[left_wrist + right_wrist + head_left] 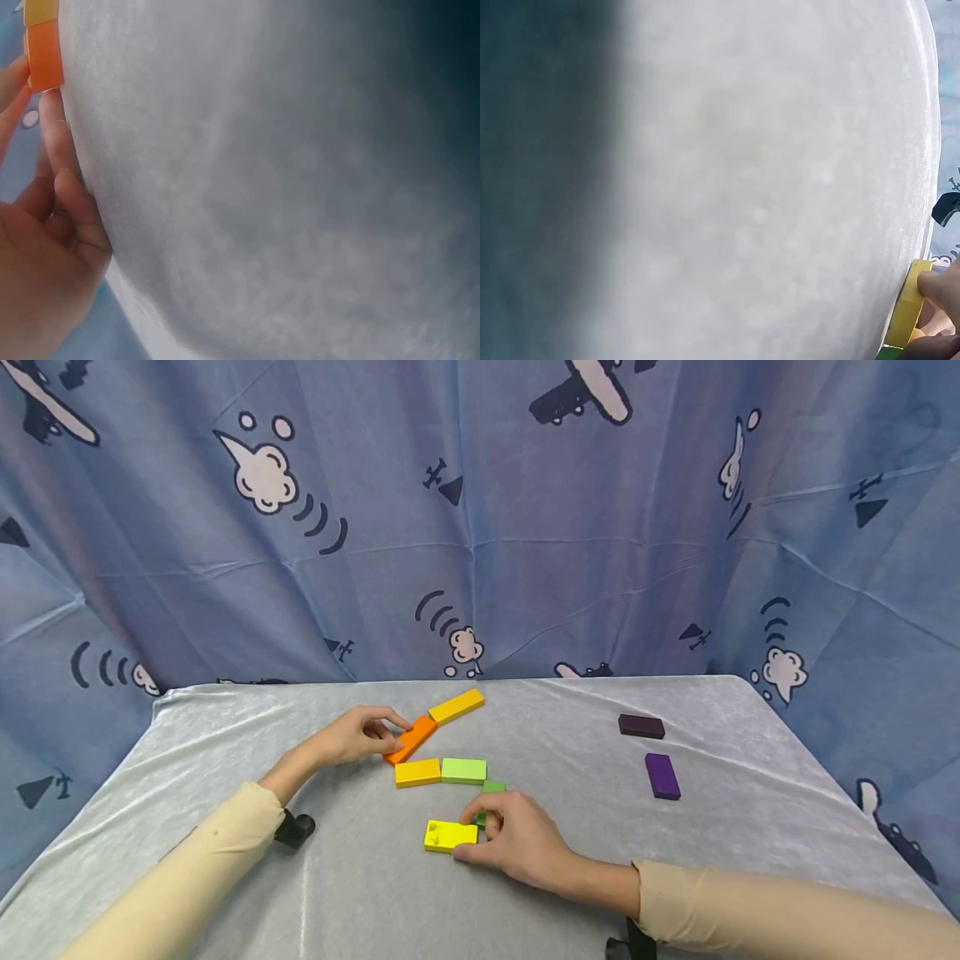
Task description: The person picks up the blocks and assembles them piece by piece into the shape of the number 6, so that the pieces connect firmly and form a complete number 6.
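Note:
My left hand [352, 737] pinches an orange block [414, 739] between thumb and fingers; the left wrist view also shows fingertips at the side of the orange block [46, 56]. One end of it meets an amber block [457, 707] behind. Closer in, a second amber block [417, 773] lies end to end with a light green block [463, 771]. A darker green block [493, 787] follows, partly hidden by my right hand [525, 843]. That hand grips a bright yellow block [442, 836] by its right end, the thumb along the near side.
To the right lie a blackish block [641, 727] and a purple block [663, 776], apart from each other. A grey cloth [360, 885] covers the table. Behind its far edge hangs a blue patterned curtain [585, 585].

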{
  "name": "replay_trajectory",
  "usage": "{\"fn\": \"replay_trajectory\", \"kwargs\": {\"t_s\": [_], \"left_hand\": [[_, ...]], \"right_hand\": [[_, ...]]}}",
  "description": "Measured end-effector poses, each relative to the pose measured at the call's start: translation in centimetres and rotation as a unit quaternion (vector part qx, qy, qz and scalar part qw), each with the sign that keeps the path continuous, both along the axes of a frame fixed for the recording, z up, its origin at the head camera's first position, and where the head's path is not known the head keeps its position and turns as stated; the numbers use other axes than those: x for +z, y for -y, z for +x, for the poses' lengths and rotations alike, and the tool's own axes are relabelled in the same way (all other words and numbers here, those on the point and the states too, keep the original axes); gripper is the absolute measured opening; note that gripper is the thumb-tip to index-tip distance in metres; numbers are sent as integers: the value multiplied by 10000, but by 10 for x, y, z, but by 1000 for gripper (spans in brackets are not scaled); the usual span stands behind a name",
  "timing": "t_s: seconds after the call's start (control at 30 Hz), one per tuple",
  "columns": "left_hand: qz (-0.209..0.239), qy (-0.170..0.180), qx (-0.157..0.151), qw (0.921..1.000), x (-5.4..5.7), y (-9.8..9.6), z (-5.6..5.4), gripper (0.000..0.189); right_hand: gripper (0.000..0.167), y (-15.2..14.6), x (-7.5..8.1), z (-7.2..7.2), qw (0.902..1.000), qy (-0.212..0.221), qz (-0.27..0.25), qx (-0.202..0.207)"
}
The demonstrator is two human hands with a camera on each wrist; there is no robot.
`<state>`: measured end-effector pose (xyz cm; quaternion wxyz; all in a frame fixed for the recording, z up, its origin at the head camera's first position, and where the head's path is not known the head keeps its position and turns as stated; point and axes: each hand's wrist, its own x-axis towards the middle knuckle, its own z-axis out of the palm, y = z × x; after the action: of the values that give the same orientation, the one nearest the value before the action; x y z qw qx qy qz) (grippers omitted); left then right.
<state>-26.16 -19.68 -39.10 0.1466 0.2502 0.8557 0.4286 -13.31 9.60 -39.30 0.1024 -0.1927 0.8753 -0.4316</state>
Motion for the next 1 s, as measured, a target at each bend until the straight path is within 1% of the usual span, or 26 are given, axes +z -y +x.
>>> {"fn": "replay_trajectory", "kwargs": {"t_s": [0.4, 1.0], "left_hand": [[-32, 52, 42, 10000, -2, 1, -1, 28], [-37, 0, -3, 10000, -1, 1, -1, 28]], "right_hand": [[26, -3, 1, 1, 9998, 109, -151, 69], [25, -3, 1, 0, 9999, 101, -81, 33]]}}
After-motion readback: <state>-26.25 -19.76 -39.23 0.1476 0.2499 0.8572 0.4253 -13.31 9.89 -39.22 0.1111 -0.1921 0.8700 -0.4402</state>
